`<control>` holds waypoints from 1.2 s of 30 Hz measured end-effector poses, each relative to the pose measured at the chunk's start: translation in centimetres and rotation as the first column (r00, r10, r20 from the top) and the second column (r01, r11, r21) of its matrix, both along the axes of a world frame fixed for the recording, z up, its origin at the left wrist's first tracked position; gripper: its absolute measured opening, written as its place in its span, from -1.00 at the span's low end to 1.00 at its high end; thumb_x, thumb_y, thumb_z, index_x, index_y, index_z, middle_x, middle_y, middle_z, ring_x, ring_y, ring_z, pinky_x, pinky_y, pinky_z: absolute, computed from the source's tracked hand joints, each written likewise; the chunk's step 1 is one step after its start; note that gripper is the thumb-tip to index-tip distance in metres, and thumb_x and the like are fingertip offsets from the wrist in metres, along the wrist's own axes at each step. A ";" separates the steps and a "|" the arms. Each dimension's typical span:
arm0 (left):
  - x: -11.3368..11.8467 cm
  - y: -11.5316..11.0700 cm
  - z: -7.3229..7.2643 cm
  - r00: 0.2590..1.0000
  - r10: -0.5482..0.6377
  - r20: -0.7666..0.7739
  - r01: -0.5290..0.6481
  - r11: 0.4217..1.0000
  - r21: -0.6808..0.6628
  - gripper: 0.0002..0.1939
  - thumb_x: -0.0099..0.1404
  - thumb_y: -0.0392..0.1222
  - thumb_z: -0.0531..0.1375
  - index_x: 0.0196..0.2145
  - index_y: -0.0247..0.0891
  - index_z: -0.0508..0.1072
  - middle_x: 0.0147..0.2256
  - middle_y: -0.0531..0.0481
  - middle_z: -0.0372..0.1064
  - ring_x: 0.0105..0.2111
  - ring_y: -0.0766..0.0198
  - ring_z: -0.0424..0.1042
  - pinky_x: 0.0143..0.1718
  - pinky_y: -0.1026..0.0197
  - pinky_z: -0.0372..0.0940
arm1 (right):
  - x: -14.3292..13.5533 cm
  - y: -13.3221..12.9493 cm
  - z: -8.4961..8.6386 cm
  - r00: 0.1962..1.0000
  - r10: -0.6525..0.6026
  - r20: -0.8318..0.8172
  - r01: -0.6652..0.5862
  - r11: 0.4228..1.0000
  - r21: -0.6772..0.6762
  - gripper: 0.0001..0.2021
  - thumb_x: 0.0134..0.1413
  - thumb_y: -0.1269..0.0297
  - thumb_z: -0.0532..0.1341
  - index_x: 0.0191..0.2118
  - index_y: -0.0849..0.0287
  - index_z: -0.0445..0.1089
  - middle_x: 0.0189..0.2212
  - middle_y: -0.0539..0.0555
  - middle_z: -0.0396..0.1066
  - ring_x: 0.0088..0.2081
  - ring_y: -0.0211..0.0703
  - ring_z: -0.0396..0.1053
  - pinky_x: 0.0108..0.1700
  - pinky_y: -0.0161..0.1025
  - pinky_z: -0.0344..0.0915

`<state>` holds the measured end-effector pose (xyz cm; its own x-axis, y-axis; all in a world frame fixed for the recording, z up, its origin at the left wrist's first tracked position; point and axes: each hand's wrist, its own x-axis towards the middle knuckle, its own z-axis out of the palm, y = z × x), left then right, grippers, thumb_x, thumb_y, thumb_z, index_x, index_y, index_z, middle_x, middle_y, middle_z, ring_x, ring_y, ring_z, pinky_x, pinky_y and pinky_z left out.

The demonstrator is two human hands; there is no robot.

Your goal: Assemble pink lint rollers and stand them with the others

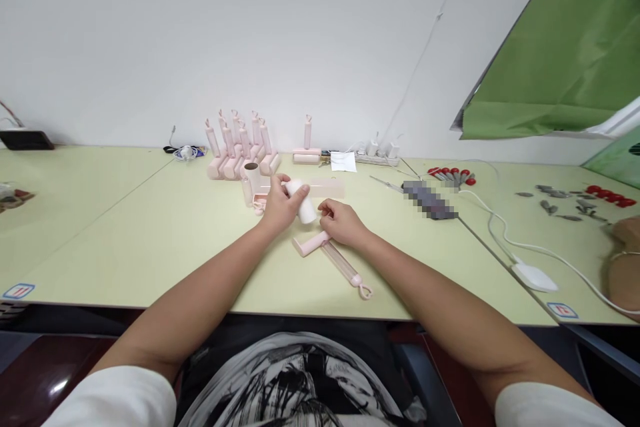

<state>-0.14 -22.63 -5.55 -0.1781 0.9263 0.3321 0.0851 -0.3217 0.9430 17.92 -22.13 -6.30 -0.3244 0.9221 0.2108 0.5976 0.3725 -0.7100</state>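
My left hand (283, 203) is closed around a white lint roll (303, 205), which tilts over the table in front of me. Just right of the roll is my right hand (343, 221), its fingers curled together; anything between them is hidden. Below that hand lies a pink lint roller handle (344, 264) with a clear grip, a loop at its end and a pink head piece (309, 244). Behind my left hand are an upright roll with a brown cardboard core (251, 177) and another pink roller part (259, 203), partly covered by the hand.
Several pink lint rollers (243, 150) stand in a group at the back left, and one more (307, 140) stands against the wall. A white paper (343, 161), a blurred dark object (430, 200), a white cable box (535, 276) and red-and-grey pieces (453, 177) lie to the right.
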 end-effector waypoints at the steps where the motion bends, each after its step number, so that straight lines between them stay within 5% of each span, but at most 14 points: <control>1: 0.0 0.0 0.2 0.999 0.001 0.050 -0.001 1.000 -0.013 -0.42 0.11 0.14 0.32 -0.14 -0.12 0.07 -0.40 0.15 0.23 -0.49 0.33 0.31 -0.56 0.31 0.26 | 0.1 -0.1 0.1 1.000 0.016 0.009 -0.016 0.999 0.032 -0.68 -0.13 0.38 0.20 -0.16 0.16 0.46 -0.28 0.07 0.49 -0.29 -0.10 0.36 -0.22 -0.20 0.24; 4: 0.2 -0.2 0.9 0.978 -0.009 0.211 0.014 1.000 -0.025 -0.33 0.02 0.14 0.38 -0.13 -0.11 0.06 -0.28 0.09 0.24 -0.41 0.29 0.39 -0.54 0.21 0.42 | 0.2 -0.2 0.4 0.993 0.105 -0.061 -0.098 0.988 0.119 -0.48 -0.05 0.28 0.23 0.11 0.16 0.38 -0.09 0.14 0.48 -0.08 0.00 0.39 -0.01 -0.09 0.27; 7: 0.3 -0.4 1.3 0.955 -0.032 0.295 0.039 0.999 -0.018 -0.29 -0.04 0.13 0.42 -0.13 -0.13 0.09 -0.23 0.06 0.23 -0.32 0.24 0.43 -0.50 0.14 0.50 | 0.3 -0.4 0.5 0.950 0.201 -0.240 -0.170 0.975 0.144 -0.47 0.04 0.22 0.21 0.17 0.17 0.34 -0.02 0.15 0.47 0.02 0.02 0.38 0.10 -0.05 0.24; 15: 0.2 -0.5 1.3 0.969 -0.036 0.244 0.051 0.997 -0.053 -0.31 -0.05 0.17 0.43 -0.17 -0.16 0.13 -0.24 0.04 0.26 -0.29 0.24 0.45 -0.49 0.18 0.52 | 0.5 -0.3 0.4 0.903 0.219 -0.368 -0.202 0.976 0.086 -0.59 0.07 0.25 0.18 0.06 0.16 0.44 -0.24 0.08 0.48 -0.22 -0.07 0.42 -0.20 -0.18 0.34; 23: -0.6 -0.1 1.1 0.989 -0.047 0.141 0.058 0.995 -0.078 -0.30 -0.08 0.17 0.44 -0.21 -0.18 0.12 -0.35 0.11 0.25 -0.51 0.35 0.40 -0.72 0.30 0.36 | 0.8 -0.1 0.5 0.909 0.202 -0.364 -0.199 0.979 0.045 -0.57 0.01 0.23 0.21 0.03 0.21 0.48 -0.33 0.06 0.46 -0.32 -0.14 0.37 -0.27 -0.23 0.31; 30: -0.9 0.1 0.7 0.997 -0.044 0.067 0.045 0.999 -0.021 -0.35 -0.01 0.13 0.41 -0.21 -0.16 0.08 -0.43 0.20 0.24 -0.64 0.44 0.31 -0.78 0.37 0.25 | 1.0 0.1 0.7 0.916 0.208 -0.342 -0.202 0.978 0.054 -0.59 -0.02 0.26 0.21 -0.01 0.21 0.49 -0.34 0.05 0.47 -0.31 -0.15 0.39 -0.28 -0.25 0.33; 36: -1.0 -0.1 0.8 0.998 -0.064 0.003 0.064 0.998 -0.014 -0.38 0.03 0.14 0.38 -0.20 -0.16 0.08 -0.39 0.13 0.35 -0.61 0.34 0.44 -0.77 0.36 0.24 | 0.8 0.4 0.1 0.894 0.146 -0.424 -0.156 0.988 0.010 -0.56 -0.05 0.28 0.21 0.03 0.15 0.44 -0.20 0.10 0.50 -0.28 -0.12 0.42 -0.38 -0.28 0.35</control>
